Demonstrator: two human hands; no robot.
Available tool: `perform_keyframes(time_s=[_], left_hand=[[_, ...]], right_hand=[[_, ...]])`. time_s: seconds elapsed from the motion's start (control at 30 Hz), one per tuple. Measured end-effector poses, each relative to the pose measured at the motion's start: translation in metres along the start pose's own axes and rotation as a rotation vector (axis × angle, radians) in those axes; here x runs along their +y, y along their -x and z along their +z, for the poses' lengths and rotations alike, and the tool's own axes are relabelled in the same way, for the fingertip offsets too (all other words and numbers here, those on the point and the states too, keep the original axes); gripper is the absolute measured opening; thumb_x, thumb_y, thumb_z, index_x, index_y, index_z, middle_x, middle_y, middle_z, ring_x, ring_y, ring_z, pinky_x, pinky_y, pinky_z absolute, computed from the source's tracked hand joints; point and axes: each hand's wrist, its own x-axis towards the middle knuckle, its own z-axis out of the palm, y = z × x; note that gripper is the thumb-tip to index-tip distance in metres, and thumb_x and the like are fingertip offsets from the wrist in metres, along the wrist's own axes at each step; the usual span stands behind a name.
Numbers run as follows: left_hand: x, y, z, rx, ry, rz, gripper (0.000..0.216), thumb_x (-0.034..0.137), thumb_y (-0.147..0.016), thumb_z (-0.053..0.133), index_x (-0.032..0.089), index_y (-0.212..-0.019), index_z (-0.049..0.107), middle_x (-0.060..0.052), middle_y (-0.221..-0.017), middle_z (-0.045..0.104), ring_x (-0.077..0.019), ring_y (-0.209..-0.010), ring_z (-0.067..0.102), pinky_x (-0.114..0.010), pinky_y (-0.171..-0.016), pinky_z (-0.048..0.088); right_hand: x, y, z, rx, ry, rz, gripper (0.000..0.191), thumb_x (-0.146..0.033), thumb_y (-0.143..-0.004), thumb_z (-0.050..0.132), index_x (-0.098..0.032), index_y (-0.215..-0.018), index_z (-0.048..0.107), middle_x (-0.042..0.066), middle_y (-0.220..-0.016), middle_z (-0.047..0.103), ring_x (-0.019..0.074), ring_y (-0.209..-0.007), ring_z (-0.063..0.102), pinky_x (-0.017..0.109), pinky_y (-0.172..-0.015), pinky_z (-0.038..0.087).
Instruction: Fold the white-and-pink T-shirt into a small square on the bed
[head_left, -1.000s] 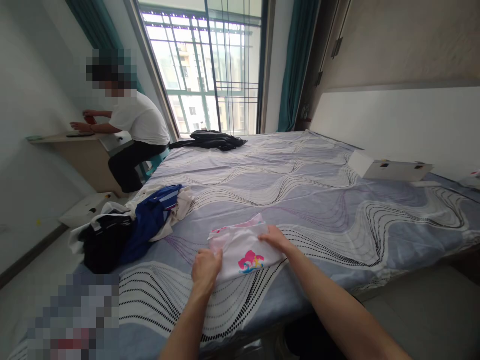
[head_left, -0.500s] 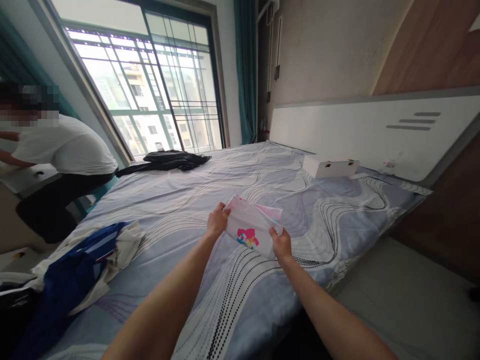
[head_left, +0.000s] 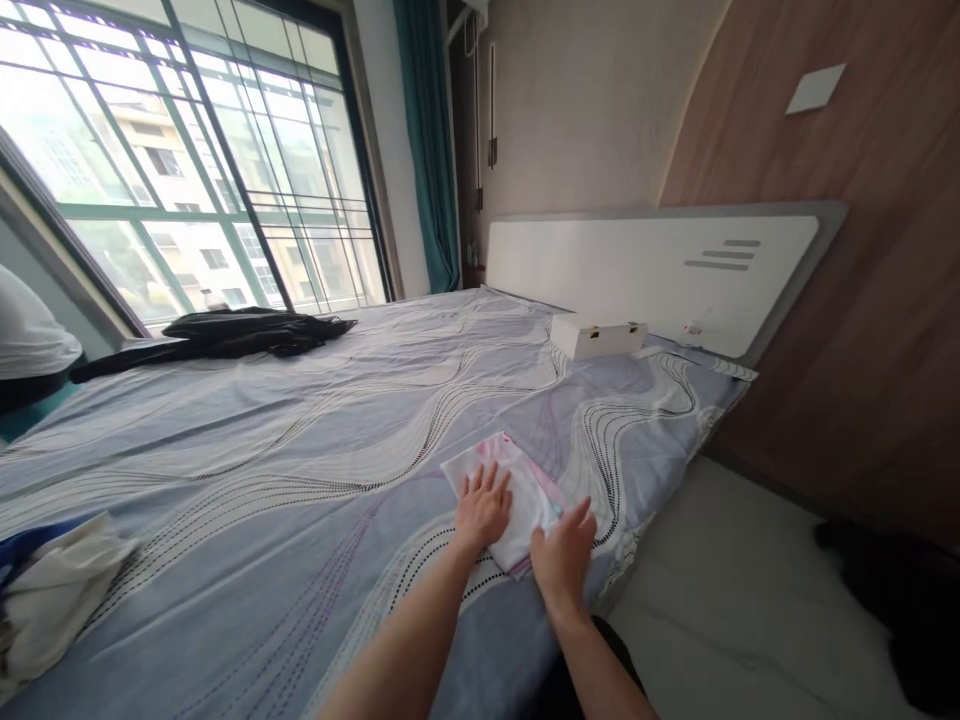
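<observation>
White-and-pink folded garment (head_left: 517,480), lying flat on the bed (head_left: 300,430) near its right-hand edge, on the wavy dotted pattern of the sheet. Long axis running diagonally, from the far-left corner toward the near-right one, roughly in line with the bed's edge. Pressed from the near side by both hands: left hand (head_left: 484,510) flat on the cloth's near-left half, fingers spread and pointing away toward the headboard (head_left: 645,265); right hand (head_left: 564,555) at the near-right corner, palm down, fingers loosely spread, partly on the cloth and partly on the sheet. No pinch or curl in either grip, both wide and flat, holding nothing, only resting on top. Garment therefore straight ahead of and under the fingertips, with the left hand farther onto it and the right nearer the bed's edge. Farther off: a white box (head_left: 600,338) at the head of the bed, well apart; a dark garment (head_left: 225,335) by the window (head_left: 187,170); a heap of white and blue clothes (head_left: 52,590) at the far left. Another person's white sleeve (head_left: 26,335) at the left edge of view.
</observation>
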Motion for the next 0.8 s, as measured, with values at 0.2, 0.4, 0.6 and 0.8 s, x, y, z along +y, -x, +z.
perform_keyframes(time_s=[0.2, 0.4, 0.6, 0.8], left_hand=[[-0.029, -0.017, -0.002, -0.188, -0.006, 0.073, 0.065, 0.045, -0.099, 0.041, 0.031, -0.162, 0.029, -0.004, -0.171, 0.019, -0.0322, -0.158, 0.008, -0.060, -0.125, 0.014], [-0.049, -0.043, -0.004, -0.028, -0.052, -0.060, 0.056, 0.040, -0.102, 0.032, 0.034, -0.158, 0.038, -0.002, -0.169, 0.026, -0.0295, -0.157, 0.018, -0.057, -0.126, 0.016], [-0.036, -0.002, -0.003, -0.054, -0.048, -0.120, 0.061, 0.044, -0.103, 0.031, 0.024, -0.161, 0.032, -0.005, -0.171, 0.019, -0.0328, -0.158, 0.011, -0.059, -0.126, 0.014], [-0.070, 0.117, -0.044, -0.148, 0.102, -0.107, 0.058, 0.044, -0.101, 0.040, 0.025, -0.156, 0.042, -0.006, -0.165, 0.036, -0.0280, -0.155, 0.027, -0.053, -0.126, 0.025]], right_hand=[[-0.062, -0.033, 0.012, -0.331, 0.235, -0.391, 0.067, -0.046, -0.102, 0.035, -0.016, -0.162, 0.030, 0.012, -0.169, 0.022, 0.0365, -0.157, 0.011, 0.059, -0.123, 0.015], [-0.019, -0.040, 0.036, -0.367, 0.366, -0.381, 0.067, -0.060, -0.101, 0.036, -0.030, -0.161, 0.033, 0.005, -0.171, 0.019, 0.0363, -0.155, 0.017, 0.064, -0.122, 0.010], [-0.009, -0.038, 0.032, -0.329, 0.386, -0.354, 0.069, -0.056, -0.098, 0.047, -0.027, -0.160, 0.037, 0.008, -0.169, 0.024, 0.0373, -0.153, 0.021, 0.065, -0.120, 0.015], [-0.023, -0.063, -0.020, -0.408, -0.238, -0.299, 0.052, -0.045, -0.092, 0.053, -0.014, -0.132, 0.068, 0.017, -0.135, 0.066, 0.0284, -0.128, 0.060, 0.044, -0.108, 0.046]])
